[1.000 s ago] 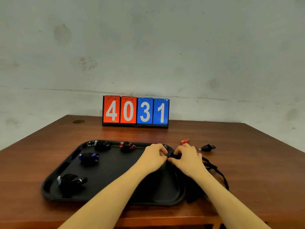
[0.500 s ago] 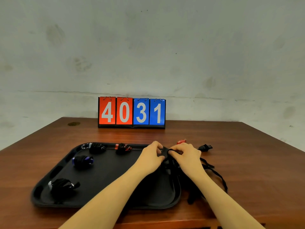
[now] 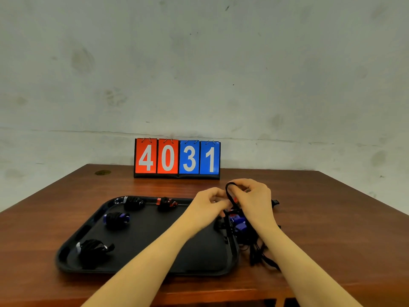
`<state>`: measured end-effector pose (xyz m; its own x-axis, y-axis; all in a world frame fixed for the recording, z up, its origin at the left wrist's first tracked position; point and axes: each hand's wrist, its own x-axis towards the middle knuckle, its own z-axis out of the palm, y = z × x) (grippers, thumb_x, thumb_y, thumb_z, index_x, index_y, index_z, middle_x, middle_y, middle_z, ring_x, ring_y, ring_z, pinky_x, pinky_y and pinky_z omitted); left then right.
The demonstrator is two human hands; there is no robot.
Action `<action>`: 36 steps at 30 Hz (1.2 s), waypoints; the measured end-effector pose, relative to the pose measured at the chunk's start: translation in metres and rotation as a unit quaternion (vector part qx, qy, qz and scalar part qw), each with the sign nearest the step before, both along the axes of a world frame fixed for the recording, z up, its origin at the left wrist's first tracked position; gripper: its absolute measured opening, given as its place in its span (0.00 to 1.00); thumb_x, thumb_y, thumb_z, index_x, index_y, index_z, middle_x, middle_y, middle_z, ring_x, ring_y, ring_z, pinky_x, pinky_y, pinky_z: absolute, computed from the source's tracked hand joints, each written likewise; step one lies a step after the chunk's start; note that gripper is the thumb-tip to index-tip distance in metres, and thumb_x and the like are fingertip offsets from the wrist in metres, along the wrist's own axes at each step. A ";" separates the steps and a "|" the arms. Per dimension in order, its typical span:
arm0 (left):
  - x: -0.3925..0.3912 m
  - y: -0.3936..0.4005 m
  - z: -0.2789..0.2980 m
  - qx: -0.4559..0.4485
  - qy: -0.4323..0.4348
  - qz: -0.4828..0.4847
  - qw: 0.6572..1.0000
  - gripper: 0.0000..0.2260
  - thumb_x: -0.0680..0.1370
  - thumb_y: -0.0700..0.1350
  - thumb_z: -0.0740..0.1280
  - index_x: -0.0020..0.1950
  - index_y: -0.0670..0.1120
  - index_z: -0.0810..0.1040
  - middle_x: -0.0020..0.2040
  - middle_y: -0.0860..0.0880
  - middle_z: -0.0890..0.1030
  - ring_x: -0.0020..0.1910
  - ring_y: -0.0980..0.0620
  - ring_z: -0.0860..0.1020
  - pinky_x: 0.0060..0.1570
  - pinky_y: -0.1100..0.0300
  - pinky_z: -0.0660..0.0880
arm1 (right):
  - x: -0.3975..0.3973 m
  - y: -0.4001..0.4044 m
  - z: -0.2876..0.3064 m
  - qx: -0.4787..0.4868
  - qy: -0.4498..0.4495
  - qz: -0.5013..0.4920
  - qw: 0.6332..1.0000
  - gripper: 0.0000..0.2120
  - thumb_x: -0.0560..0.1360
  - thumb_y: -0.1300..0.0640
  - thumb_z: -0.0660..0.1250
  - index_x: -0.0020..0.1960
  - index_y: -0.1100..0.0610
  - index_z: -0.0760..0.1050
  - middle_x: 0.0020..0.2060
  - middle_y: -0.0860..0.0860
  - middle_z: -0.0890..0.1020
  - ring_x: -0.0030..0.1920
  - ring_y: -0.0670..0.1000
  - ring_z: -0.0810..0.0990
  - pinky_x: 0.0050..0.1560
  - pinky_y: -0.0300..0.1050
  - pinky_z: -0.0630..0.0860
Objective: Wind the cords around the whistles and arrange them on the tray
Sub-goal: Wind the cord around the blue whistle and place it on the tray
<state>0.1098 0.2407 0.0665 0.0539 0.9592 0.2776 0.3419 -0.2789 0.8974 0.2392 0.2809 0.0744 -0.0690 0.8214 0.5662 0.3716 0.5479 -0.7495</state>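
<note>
A black tray lies on the wooden table and holds several wound whistles: a black one, a red one, a blue one and a black one near the front left. Above the tray's right rim, my left hand and my right hand pinch a black cord that loops up between them. A blue whistle hangs or lies below my hands. More black cords trail down on the table under my right wrist.
A flip scoreboard reading 4031 stands at the back of the table. A black whistle lies on the table to the right of my right hand. Bare wood stretches to the right and front.
Both hands have risen from the tray's right rim, lifting a loop of the black cord. A blue whistle has come into sight below them.
</note>
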 end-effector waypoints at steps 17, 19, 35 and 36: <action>-0.011 -0.017 0.054 0.049 -0.206 0.114 0.971 0.03 0.80 0.39 0.59 0.52 0.44 0.71 0.38 0.46 0.81 0.27 0.55 0.77 0.29 0.64 0.74 | 0.018 -0.006 -0.007 -0.076 0.034 0.018 0.996 0.04 0.73 0.57 0.69 0.43 0.55 0.81 0.30 0.51 0.81 0.25 0.43 0.74 0.30 0.37 0.73; -0.015 -0.017 0.062 0.070 -0.178 0.125 0.974 0.04 0.80 0.39 0.59 0.53 0.43 0.71 0.38 0.46 0.80 0.29 0.55 0.77 0.29 0.64 0.75 | 0.018 -0.006 -0.008 -0.085 0.060 0.033 0.994 0.05 0.74 0.57 0.68 0.43 0.57 0.81 0.27 0.50 0.79 0.22 0.43 0.72 0.29 0.39 0.72; -0.045 -0.019 0.083 0.204 -0.127 0.204 0.949 0.02 0.79 0.40 0.60 0.51 0.44 0.70 0.41 0.47 0.79 0.37 0.54 0.78 0.39 0.65 0.76 | -0.003 -0.003 0.007 -0.070 0.054 0.068 0.994 0.05 0.77 0.56 0.63 0.48 0.53 0.78 0.35 0.49 0.80 0.34 0.45 0.77 0.39 0.38 0.75; -0.046 -0.020 0.084 0.207 -0.130 0.202 0.948 0.01 0.79 0.40 0.60 0.50 0.45 0.70 0.41 0.47 0.79 0.38 0.53 0.79 0.40 0.64 0.76 | -0.004 -0.006 0.009 -0.069 0.036 0.077 0.994 0.05 0.77 0.56 0.64 0.48 0.53 0.78 0.35 0.48 0.80 0.33 0.44 0.76 0.37 0.35 0.73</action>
<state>0.0633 0.2210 0.1502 -0.4173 0.6933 0.5876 0.2772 -0.5186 0.8088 0.2350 0.2753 0.0829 -0.1627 0.8746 0.4566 0.2349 0.4838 -0.8430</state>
